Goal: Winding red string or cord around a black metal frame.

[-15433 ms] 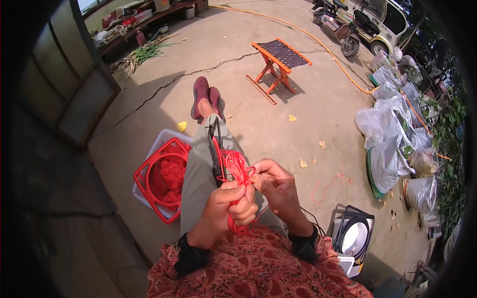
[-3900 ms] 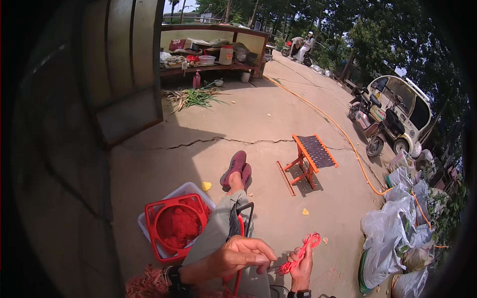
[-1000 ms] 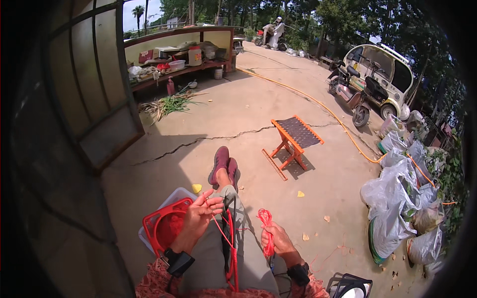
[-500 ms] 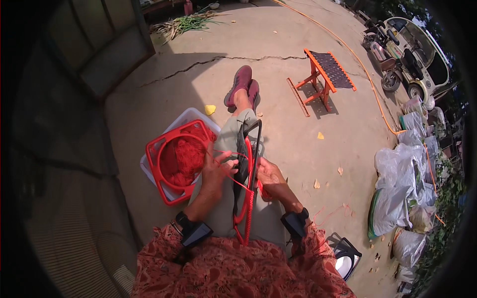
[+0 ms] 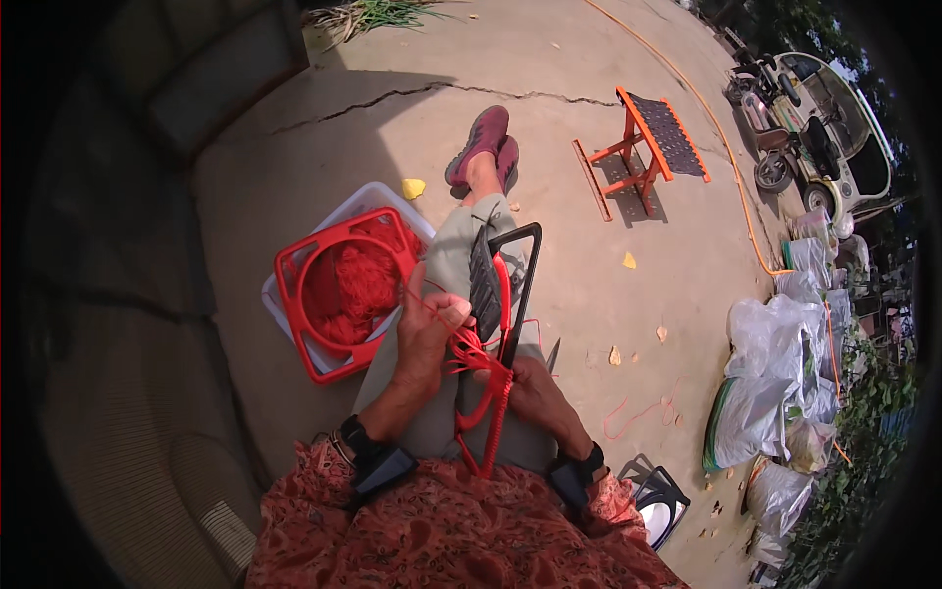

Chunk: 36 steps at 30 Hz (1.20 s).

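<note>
A black-rimmed frame (image 5: 531, 260), partly wrapped in red cord, rests on my lap with a dark ribbed panel (image 5: 485, 285) on its left side. My left hand (image 5: 424, 339) is closed, with red cord between thumb and fingers, just left of the frame. A looped bundle of red cord (image 5: 471, 351) pokes out on the frame's left side. From the right, my right hand (image 5: 536, 395) reaches behind the wrapped edge. Its fingertips show at the bundle and appear closed on it; the other fingers are hidden.
At my left, a red plastic frame (image 5: 289, 285) lies over a white basin (image 5: 368, 201) of red cord (image 5: 358, 285). An orange folding stool (image 5: 643, 133) stands ahead. To the right are plastic sacks (image 5: 765, 393) and parked vehicles (image 5: 814, 147); a dark frame (image 5: 665, 501) lies near my right elbow.
The bundle of red cord has passed from the frame's right side to its left. My right hand has followed lower and inward; the frame's upper end has tilted right.
</note>
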Tool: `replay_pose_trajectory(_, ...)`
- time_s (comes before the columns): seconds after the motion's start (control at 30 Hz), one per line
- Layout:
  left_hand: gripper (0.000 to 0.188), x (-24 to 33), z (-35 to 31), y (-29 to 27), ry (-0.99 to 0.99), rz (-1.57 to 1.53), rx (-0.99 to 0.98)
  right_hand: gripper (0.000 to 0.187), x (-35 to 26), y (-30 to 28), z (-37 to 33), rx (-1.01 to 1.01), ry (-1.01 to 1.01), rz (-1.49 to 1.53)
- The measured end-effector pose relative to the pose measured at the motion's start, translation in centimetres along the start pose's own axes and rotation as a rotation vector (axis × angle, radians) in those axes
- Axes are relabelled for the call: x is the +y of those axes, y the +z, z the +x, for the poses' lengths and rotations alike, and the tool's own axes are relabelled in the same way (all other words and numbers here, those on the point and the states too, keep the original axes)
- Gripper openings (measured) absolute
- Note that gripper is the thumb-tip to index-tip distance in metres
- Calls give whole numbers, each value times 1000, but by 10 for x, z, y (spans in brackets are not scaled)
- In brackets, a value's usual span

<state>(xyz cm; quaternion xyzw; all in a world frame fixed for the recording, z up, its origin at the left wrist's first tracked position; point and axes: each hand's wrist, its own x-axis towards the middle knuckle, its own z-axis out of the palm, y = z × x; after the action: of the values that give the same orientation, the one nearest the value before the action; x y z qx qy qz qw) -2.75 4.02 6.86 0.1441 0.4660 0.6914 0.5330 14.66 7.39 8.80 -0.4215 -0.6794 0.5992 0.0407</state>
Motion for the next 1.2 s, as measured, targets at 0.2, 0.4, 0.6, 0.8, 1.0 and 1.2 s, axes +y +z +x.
replay_pose_trajectory(0.2, 94, -6, -15, -7, 90, 171, -217, 20, -11, -2, 10, 41, -237, 260)
replay_pose_trajectory(0.4, 95, -31, -22, -29, -62, 192, -158, 25, 25, 23, 29, -82, -345, 588)
replay_pose_trajectory(0.6, 93, -15, -23, -10, 69, 120, -147, 29, 13, 11, 12, 90, -383, 275)
replay_pose_trajectory(0.8, 90, 41, -29, 12, 235, 169, -38, 28, -8, -40, -35, 493, -466, -298)
replay_pose_trajectory(1.0, 89, 86, -46, 46, 478, 338, -165, 22, -101, -41, -45, 538, -814, -374)
replay_pose_trajectory(1.2, 84, 97, -64, 55, 570, 514, -314, 25, -89, -32, -13, 371, -875, -453)
